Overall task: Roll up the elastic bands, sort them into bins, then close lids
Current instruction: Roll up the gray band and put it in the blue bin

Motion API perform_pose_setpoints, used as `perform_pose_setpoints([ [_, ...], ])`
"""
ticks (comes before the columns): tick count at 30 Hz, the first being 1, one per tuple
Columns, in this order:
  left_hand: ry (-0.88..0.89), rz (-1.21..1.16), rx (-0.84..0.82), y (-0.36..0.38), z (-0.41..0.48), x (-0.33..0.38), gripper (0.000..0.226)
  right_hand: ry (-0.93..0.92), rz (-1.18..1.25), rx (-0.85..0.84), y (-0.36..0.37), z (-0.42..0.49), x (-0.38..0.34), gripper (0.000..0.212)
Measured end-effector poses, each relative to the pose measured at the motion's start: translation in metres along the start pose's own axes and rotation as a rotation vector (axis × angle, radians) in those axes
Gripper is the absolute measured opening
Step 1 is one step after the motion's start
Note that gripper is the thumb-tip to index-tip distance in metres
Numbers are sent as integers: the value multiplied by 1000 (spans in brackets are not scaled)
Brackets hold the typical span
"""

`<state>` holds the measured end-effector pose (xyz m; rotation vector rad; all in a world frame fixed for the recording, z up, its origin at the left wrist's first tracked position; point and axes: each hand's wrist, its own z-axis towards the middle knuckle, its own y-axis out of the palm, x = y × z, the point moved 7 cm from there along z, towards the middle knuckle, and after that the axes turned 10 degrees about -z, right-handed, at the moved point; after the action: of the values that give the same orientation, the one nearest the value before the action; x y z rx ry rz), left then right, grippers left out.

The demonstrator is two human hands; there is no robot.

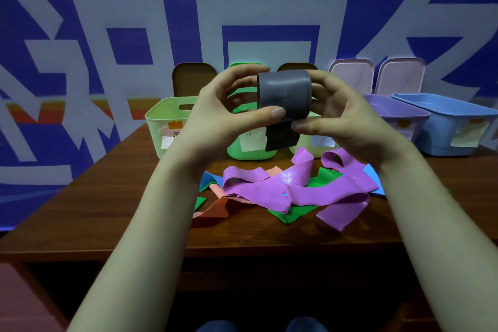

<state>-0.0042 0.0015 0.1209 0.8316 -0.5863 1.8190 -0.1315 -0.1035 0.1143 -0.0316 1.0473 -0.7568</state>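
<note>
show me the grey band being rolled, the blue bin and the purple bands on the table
grey band point(284, 94), head view, on the front of the roll
blue bin point(442, 127), head view, on its front wall
purple bands point(310, 191), head view, on the middle of the loose pile

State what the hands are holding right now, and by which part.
Both hands hold a grey elastic band, mostly rolled up. The left hand and right hand pinch the roll at its two ends, thumbs pressing its front; its loose tail hangs below.
</note>
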Motion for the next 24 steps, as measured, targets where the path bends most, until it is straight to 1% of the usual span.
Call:
perform_pose_setpoints([
  [7,19,11,-22,3,-5,3,59,7,30,-73,-1,0,4,78],
  [11,44,36,-25,6,-8,5,60,1,68,-47,-1,1,1,66],
  [15,74,61,-32,8,-9,5,61,15,37,-10,-4,1,1,54],
  [20,93,47,-61,10,-9,5,64,-22,15,-11,-7,0,-5,62],
  [24,48,39,-98,11,-7,4,77,-71,-33,47,-9,-1,-9,62],
])
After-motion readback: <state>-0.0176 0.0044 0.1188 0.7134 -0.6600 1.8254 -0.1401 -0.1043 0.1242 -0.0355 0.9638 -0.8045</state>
